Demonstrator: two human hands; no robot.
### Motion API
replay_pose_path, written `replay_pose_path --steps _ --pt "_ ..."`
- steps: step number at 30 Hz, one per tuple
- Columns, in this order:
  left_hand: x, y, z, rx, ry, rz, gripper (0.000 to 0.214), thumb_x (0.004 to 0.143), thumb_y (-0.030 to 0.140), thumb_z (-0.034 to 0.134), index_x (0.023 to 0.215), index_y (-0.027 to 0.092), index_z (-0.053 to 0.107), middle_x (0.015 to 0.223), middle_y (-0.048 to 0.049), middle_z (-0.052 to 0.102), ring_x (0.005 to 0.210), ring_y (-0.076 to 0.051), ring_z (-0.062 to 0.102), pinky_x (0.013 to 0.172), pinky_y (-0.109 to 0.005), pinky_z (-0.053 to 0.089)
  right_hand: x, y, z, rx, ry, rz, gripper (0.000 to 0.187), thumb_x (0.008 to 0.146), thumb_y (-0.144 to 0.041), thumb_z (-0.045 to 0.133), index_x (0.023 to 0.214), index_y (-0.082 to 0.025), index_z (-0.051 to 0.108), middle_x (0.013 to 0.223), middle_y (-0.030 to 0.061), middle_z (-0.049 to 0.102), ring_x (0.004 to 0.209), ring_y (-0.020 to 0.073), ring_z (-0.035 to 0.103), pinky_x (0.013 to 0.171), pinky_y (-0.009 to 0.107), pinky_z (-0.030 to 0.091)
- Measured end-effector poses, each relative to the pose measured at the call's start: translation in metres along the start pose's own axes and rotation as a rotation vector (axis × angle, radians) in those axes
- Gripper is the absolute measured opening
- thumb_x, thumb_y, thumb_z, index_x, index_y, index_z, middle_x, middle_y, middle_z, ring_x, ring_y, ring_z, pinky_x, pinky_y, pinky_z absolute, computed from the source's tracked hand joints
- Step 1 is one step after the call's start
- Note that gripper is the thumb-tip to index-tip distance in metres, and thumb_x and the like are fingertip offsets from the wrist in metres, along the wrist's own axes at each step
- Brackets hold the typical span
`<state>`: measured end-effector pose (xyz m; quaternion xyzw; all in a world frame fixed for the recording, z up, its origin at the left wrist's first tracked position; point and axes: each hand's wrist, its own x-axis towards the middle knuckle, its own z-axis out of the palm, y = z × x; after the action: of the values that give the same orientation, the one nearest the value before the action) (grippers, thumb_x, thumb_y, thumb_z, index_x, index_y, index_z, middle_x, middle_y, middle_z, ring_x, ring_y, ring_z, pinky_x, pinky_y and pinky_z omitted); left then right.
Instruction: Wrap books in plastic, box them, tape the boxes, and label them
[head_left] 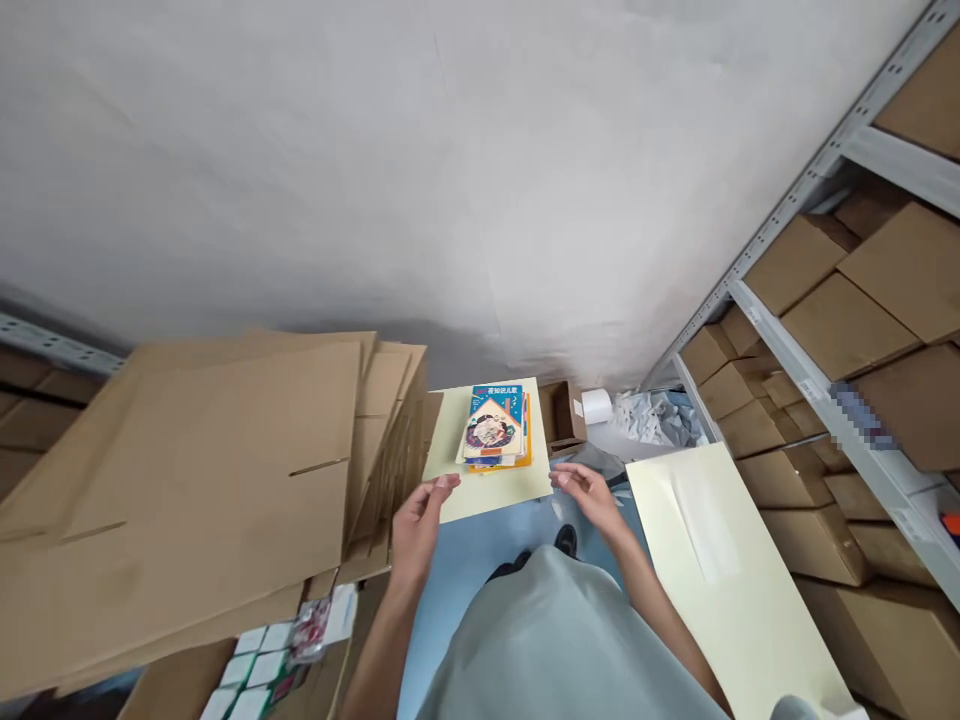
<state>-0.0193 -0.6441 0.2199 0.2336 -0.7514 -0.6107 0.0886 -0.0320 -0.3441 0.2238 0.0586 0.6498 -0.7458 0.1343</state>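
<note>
Fingers (pixel 448 481) of left hand (pixel 417 522) loosely curled, partly open, wearer's side of book stack (pixel 496 430) and to its left; right hand (pixel 590 496) likewise part open, wearer's side and to its right. Contact with pale yellow tabletop (pixel 491 492): can't tell. Stack sits on that tabletop, blue cover (pixel 493 420) facing up. Cardboard sheets (pixel 225 480) left of stack; brown box (pixel 565 415) and white roll (pixel 597 406) right of it; cartons (pixel 796 262) on shelving (pixel 808 388) farther right.

Two hands (pixel 417 520) (pixel 591 495), one book stack (pixel 492 425), two tabletops (pixel 495 492) (pixel 757 590), one white roll (pixel 598 406)
</note>
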Motion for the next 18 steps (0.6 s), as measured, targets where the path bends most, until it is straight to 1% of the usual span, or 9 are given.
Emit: replay_pose_path --steps 3,6,9,11,14,18 --pt "0.007 0.000 0.004 -0.108 0.045 -0.059 0.058 0.083 0.077 0.069 0.092 0.019 0.073 0.112 -0.0128 0.082 0.116 -0.029 0.075 0.109 -0.043 0.057 0.041 0.010 0.006 -0.027 -0.114 0.010 0.058 0.080 -0.071 0.083 0.112 -0.023 0.080 0.108 0.0104 0.084 0.102 0.0293 0.079 0.099 0.046 0.060" --pt "0.017 -0.007 0.015 -0.131 0.101 -0.072 0.056 0.080 0.072 0.073 0.100 0.019 0.072 0.120 -0.0134 0.081 0.118 -0.029 0.074 0.112 -0.045 0.054 0.075 0.027 0.009 -0.084 -0.165 0.026 0.058 0.079 -0.071 0.082 0.110 -0.022 0.079 0.104 0.0090 0.083 0.098 0.0273 0.078 0.097 0.043 0.060" --pt "0.033 -0.021 0.024 -0.065 0.070 -0.077 0.057 0.083 0.065 0.071 0.117 0.019 0.073 0.128 -0.0125 0.079 0.124 -0.029 0.071 0.112 -0.044 0.054 0.100 0.043 0.014 -0.230 -0.177 0.032 0.056 0.084 -0.070 0.075 0.110 -0.021 0.077 0.105 0.0091 0.082 0.098 0.0268 0.077 0.094 0.040 0.059" --pt "0.049 -0.034 0.027 -0.025 0.032 -0.112 0.054 0.086 0.058 0.069 0.124 0.019 0.072 0.133 -0.0123 0.077 0.129 -0.029 0.069 0.114 -0.042 0.053 0.112 0.051 0.020 -0.343 -0.182 0.039 0.051 0.087 -0.066 0.072 0.111 -0.021 0.076 0.109 0.0091 0.082 0.102 0.0274 0.076 0.094 0.040 0.059" --pt "0.080 -0.052 0.031 0.017 -0.040 -0.194 0.045 0.087 0.047 0.070 0.121 0.019 0.073 0.136 -0.0121 0.076 0.130 -0.028 0.069 0.115 -0.040 0.052 0.127 0.056 0.032 -0.470 -0.161 0.065 0.040 0.087 -0.055 0.076 0.110 -0.024 0.076 0.109 0.0074 0.081 0.102 0.0287 0.076 0.094 0.040 0.057" --pt "0.118 -0.065 0.043 0.036 -0.120 -0.232 0.036 0.081 0.042 0.075 0.106 0.017 0.074 0.119 -0.0139 0.082 0.119 -0.031 0.075 0.109 -0.044 0.056 0.145 0.055 0.055 -0.655 -0.100 0.132 0.030 0.082 -0.041 0.082 0.105 -0.024 0.074 0.103 0.0072 0.080 0.095 0.0306 0.076 0.089 0.039 0.055"
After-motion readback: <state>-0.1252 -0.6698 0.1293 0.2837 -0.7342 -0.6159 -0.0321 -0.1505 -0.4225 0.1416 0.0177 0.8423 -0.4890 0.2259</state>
